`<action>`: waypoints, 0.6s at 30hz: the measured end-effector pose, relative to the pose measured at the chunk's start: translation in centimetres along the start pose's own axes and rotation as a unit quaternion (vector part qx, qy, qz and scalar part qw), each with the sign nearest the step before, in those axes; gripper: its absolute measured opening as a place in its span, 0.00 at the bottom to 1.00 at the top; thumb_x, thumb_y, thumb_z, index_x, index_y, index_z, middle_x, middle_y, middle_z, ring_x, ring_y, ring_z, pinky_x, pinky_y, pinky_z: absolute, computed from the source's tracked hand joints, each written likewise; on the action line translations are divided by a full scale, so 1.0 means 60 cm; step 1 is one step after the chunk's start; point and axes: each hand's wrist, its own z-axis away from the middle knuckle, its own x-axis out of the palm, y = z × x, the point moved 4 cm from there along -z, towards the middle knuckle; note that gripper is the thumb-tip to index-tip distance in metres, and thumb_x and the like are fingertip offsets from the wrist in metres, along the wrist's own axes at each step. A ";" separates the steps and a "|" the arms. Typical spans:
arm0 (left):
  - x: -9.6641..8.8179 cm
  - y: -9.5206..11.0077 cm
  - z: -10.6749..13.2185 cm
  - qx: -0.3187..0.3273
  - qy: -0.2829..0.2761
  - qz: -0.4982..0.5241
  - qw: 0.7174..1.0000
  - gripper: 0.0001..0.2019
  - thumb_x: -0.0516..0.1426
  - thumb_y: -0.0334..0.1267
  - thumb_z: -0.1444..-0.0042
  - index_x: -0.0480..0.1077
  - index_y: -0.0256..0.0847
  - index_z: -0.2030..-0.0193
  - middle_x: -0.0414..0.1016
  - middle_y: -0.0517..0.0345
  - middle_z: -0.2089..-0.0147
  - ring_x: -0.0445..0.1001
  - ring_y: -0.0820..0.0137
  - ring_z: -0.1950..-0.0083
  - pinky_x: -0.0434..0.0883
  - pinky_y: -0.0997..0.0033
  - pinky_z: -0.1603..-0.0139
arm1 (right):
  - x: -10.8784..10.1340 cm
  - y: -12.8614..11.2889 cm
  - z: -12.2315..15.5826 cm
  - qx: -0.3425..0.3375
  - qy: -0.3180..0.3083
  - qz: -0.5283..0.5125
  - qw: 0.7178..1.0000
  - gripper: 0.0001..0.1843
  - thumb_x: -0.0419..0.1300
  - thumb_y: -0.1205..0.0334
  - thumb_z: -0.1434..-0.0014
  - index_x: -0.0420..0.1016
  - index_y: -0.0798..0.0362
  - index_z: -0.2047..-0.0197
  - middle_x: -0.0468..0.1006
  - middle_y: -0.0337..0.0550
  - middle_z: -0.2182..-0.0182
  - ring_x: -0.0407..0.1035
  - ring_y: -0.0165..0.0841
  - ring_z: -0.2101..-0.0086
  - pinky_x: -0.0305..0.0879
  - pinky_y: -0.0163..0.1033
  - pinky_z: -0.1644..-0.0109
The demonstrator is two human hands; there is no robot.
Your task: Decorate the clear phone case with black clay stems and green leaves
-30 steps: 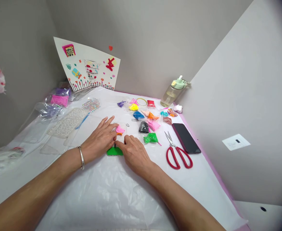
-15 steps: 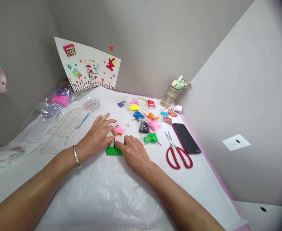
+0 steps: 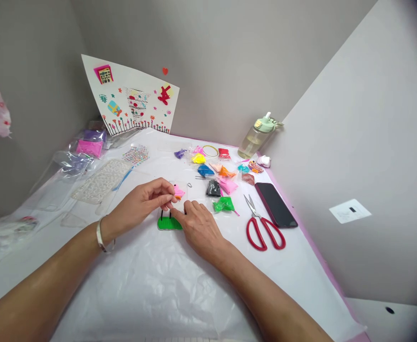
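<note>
A small clear plastic piece lies on the white-covered table and bears a pink clay duck [image 3: 179, 192] above a strip of green clay [image 3: 169, 223]. Two thin black uprights rise from the green strip. From the left, my left hand [image 3: 147, 199] reaches over the duck, thumb and fingers pinched together at its lower left; whatever they hold is hidden. At the right edge of the piece rests my right hand [image 3: 200, 225], index finger stretched toward the left fingertips and the other fingers curled, steadying the piece. My fingers cover parts of the duck and piece.
Several bags of coloured clay, including a green one [image 3: 224, 204], lie beyond my right hand. Red-handled scissors [image 3: 261, 232], a phone [image 3: 276, 204] and a bottle [image 3: 254, 139] are to the right. A textured sheet [image 3: 101, 180] and rhinestones [image 3: 136, 155] are left.
My left hand has dropped and turned, its spread fingers folding inward to a pinch and covering more of the duck's left side. My right hand stays in place.
</note>
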 end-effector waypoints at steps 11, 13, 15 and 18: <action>-0.028 -0.002 0.009 -0.016 0.058 0.038 0.997 0.16 0.49 0.47 0.31 0.76 0.43 0.52 0.79 0.54 0.58 0.79 0.64 0.57 0.78 0.59 0.52 | 0.001 0.000 0.000 0.005 0.003 0.001 1.000 0.10 0.54 0.75 0.33 0.72 0.52 0.55 0.71 0.45 0.64 0.62 0.38 0.64 0.52 0.40 0.63; -0.026 -0.008 0.008 -0.013 0.054 -0.019 0.998 0.15 0.51 0.47 0.32 0.77 0.44 0.54 0.78 0.56 0.60 0.77 0.64 0.58 0.76 0.58 0.51 | 0.001 0.000 0.000 0.004 0.005 0.001 1.000 0.10 0.54 0.75 0.33 0.72 0.52 0.54 0.71 0.45 0.64 0.62 0.38 0.64 0.52 0.41 0.62; -0.021 -0.014 0.006 -0.002 0.046 -0.089 0.995 0.11 0.56 0.45 0.37 0.78 0.45 0.55 0.75 0.57 0.59 0.75 0.63 0.57 0.72 0.57 0.50 | 0.002 0.001 0.000 0.004 0.007 0.002 1.000 0.11 0.53 0.75 0.33 0.72 0.53 0.54 0.71 0.45 0.64 0.62 0.39 0.63 0.53 0.41 0.62; -0.009 -0.022 0.001 0.032 0.026 -0.187 0.982 0.10 0.59 0.40 0.42 0.78 0.45 0.55 0.71 0.56 0.57 0.71 0.60 0.53 0.68 0.55 0.49 | 0.005 0.002 0.000 0.005 0.009 0.004 1.000 0.11 0.53 0.74 0.33 0.72 0.53 0.53 0.71 0.46 0.64 0.62 0.39 0.64 0.53 0.41 0.62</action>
